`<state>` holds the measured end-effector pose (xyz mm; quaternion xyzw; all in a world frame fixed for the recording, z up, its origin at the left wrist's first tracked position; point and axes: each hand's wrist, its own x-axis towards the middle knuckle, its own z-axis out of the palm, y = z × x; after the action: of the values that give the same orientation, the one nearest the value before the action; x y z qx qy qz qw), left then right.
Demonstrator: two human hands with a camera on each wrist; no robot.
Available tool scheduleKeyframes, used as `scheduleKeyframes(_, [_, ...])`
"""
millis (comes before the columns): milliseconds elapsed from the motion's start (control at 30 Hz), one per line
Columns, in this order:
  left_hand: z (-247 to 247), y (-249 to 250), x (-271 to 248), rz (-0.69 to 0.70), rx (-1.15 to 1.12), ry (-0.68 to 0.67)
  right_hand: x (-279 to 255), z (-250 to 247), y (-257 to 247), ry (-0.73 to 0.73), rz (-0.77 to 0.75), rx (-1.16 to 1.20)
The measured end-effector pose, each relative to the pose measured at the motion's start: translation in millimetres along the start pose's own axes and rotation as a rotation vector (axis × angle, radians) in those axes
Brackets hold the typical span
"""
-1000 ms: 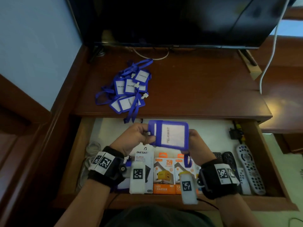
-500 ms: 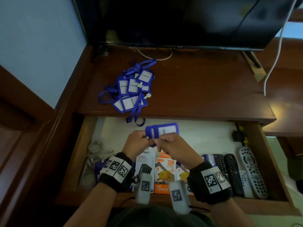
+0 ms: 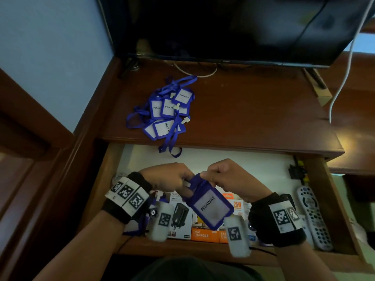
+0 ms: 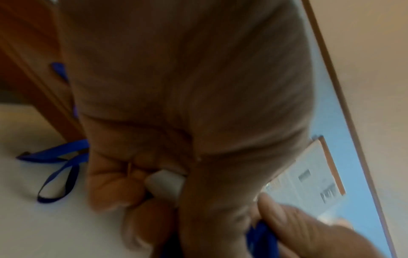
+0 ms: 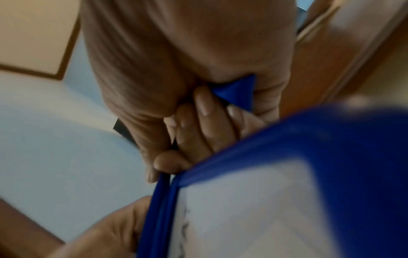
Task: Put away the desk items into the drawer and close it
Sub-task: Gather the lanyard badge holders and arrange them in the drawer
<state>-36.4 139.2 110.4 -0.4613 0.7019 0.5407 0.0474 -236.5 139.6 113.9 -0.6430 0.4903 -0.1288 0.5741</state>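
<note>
- Since a second ago the badge holder point(image 3: 211, 205) has swung from flat and raised between my hands to hanging low and tilted over the open drawer point(image 3: 343, 216), card face toward me.
- My left hand point(image 3: 172, 179) has its fingers curled, pinching the white plastic clip point(image 4: 164, 183); my right hand point(image 3: 227, 177) is curled tight, pinching the holder's top edge and a fold of blue strap point(image 5: 237, 92).
- What the coming move turns on: the holder hangs just below both hands, its long axis slanting down toward my right, straight above the charger boxes point(image 3: 203, 230). My right hand is nearer its body, so I judge it should do the lowering.
- Soft glossy blue vinyl frames a clear window with a printed card; the strap is limp flat ribbon and could snag.
- More badge holders point(image 3: 168, 112) lie heaped on the wooden surface point(image 3: 253, 118), one lanyard loop drooping over the drawer.
- Remotes point(image 3: 312, 216) lie at the drawer's right.
</note>
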Motion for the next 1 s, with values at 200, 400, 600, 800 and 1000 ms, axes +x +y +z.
scheduleKeyframes(200, [1,-16,-2,0.15,-0.364,0.124,4,6,6,0.048,-0.022,0.529])
scheduleKeyframes(400, [11,-21,1,0.309,-0.723,0.288,20,22,13,-0.019,-0.047,0.919])
scheduleKeyframes(600, [33,-23,11,0.396,-1.073,0.593,41,56,5,0.184,-0.006,0.944])
scheduleKeyframes(800, [33,-25,8,0.347,-1.166,0.725,45,76,8,0.122,0.02,0.974])
scheduleKeyframes(1000, [29,-55,-1,0.083,-1.131,0.885,55,82,15,0.059,0.072,0.833])
